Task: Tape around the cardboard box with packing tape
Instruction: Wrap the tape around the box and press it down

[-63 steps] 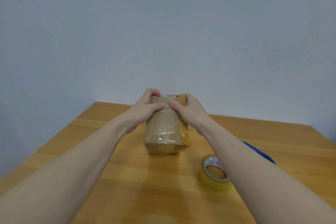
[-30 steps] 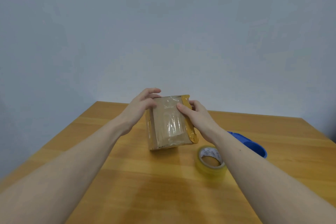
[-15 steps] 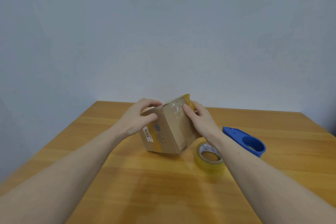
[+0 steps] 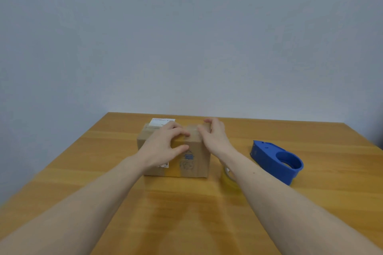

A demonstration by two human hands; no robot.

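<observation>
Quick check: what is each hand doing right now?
Left hand: open, fingers spread on the cardboard box.
Right hand: open, resting at the box's right top edge.

Brown cardboard box (image 4: 194, 161) with yellowish tape band, white label (image 4: 162, 122); blue dispenser (image 4: 275, 160); honey-toned wooden table (image 4: 186, 213).

Right forearm (image 4: 246, 174) hides most of the tape roll (image 4: 227, 178).
</observation>
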